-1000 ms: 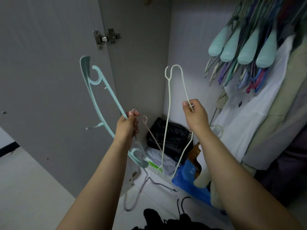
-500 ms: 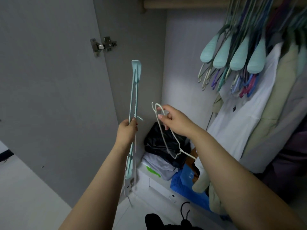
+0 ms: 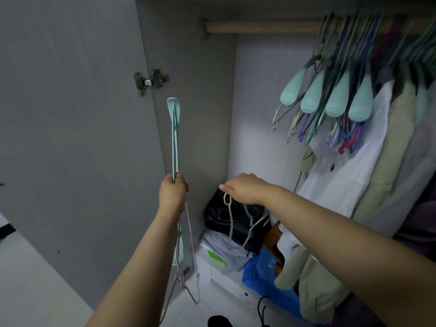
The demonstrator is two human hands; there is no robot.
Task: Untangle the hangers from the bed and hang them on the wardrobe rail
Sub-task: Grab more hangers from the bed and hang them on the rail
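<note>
**Inspector A:** What is obscured?

**Inspector B:** The left hand (image 3: 173, 193) is closed round a teal plastic hanger (image 3: 175, 138) seen edge-on, so its hook cannot be made out. Thin wire hangers (image 3: 190, 256) dangle below the same fist; how many, and whether they are tangled together, I cannot tell. The forearm hides part of them.

**Inspector A:** And the right?

**Inspector B:** The right hand (image 3: 245, 188) is seen from the back, fingers curled down over a pale wire hanger (image 3: 232, 223) that hangs beneath it. The fingertips are hidden behind the hand.

**Inspector A:** The rail?

**Inspector B:** The wooden wardrobe rail (image 3: 259, 25) runs across the top, bare on the left, cut off by the frame at right. Hung hangers (image 3: 330, 97), teal-shouldered and coloured, crowd its right part, beside a white shirt (image 3: 342, 175) and a beige garment (image 3: 396, 142). Both held hangers are well below the rail.

**Inspector A:** Surroundings?

**Inspector B:** An open grey door (image 3: 70, 114) with a metal hinge (image 3: 151, 81) stands at left. A black bag (image 3: 226, 215) and a blue bag (image 3: 266, 272) sit on the wardrobe floor, directly behind the pale hanger.
</note>
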